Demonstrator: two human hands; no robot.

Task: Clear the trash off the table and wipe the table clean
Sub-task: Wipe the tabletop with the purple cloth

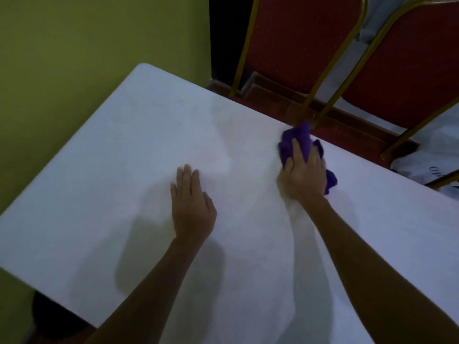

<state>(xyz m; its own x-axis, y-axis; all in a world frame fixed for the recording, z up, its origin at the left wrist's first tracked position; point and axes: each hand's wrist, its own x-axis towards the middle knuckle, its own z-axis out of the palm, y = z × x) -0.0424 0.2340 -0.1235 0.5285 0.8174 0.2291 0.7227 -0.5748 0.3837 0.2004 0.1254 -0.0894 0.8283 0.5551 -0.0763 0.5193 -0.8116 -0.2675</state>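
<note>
Purple cloth [295, 140] half hidden under right hand [304, 173].

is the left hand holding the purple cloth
No, the left hand lies flat and empty on the white table, while the right hand presses the purple cloth near the far edge.

It looked like a banquet or function room. Beyond the right hand [304, 173] stood red padded chairs with gold metal frames [298, 43], the stackable hall kind. Under both hands lay a plain white folding-style plastic desk [124, 170], and to the left hand's [192, 207] far side rose a bare yellow-green painted wall [74, 58].
</note>
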